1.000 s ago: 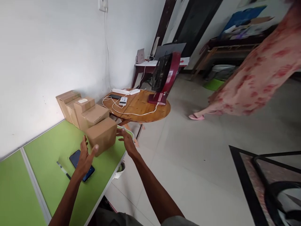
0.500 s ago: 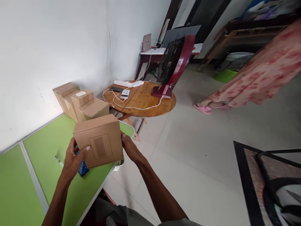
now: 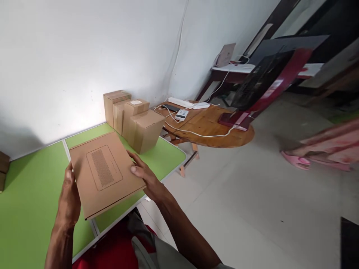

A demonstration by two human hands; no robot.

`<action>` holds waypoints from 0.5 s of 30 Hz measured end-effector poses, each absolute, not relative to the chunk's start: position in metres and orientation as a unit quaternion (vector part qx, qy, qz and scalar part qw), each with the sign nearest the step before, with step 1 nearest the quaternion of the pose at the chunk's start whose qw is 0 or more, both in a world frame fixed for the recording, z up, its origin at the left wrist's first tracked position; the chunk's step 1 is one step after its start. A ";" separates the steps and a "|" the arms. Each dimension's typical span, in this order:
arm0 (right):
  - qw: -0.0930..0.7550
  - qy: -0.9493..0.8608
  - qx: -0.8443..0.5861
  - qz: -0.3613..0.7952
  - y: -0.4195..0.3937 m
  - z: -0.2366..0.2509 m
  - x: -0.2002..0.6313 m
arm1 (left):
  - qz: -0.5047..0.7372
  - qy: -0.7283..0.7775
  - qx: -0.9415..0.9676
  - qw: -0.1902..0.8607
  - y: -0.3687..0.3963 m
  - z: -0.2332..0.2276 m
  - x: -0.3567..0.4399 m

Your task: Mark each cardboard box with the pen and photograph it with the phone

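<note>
Between my two hands is a brown cardboard box point(image 3: 104, 175), held above the green table point(image 3: 33, 183). Its broad face, printed with a rounded outline and a dotted pattern, is turned up toward me. My left hand point(image 3: 68, 194) grips the left side, with most of its fingers hidden behind the box. On the right side, my right hand point(image 3: 143, 173) has its thumb on the face and its fingers behind the edge. Beyond the held box, several other cardboard boxes point(image 3: 146, 130) stand in a row near the wall.
A round wooden table point(image 3: 207, 130) adjoins the green one, carrying a red fan point(image 3: 269, 89), a power strip point(image 3: 181, 102) and white cables. More boxes point(image 3: 3, 170) sit at the far left. A person's pink slipper point(image 3: 295, 160) is on the floor at right.
The view has swung left. The box in my hands has been tilted so a different, dotted face shows. My left hand has shifted from the box's front to its side. The phone is no longer visible.
</note>
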State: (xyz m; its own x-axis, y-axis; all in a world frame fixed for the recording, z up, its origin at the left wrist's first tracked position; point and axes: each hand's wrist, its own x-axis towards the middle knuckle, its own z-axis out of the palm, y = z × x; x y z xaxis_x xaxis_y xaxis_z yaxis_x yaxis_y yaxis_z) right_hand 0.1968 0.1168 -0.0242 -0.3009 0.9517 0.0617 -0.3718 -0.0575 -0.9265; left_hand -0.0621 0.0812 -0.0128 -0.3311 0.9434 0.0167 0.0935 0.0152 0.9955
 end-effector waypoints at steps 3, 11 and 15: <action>0.481 -0.416 -0.327 0.699 0.120 -0.025 0.188 | 0.585 0.587 0.476 0.294 0.070 -0.018 -0.089; 0.382 -0.375 -0.324 0.780 0.139 -0.041 0.170 | 0.479 0.540 0.691 -0.017 0.056 -0.041 -0.116; 0.366 -0.489 -0.312 0.728 0.139 -0.040 0.170 | 0.536 0.559 0.630 0.060 0.051 -0.040 -0.118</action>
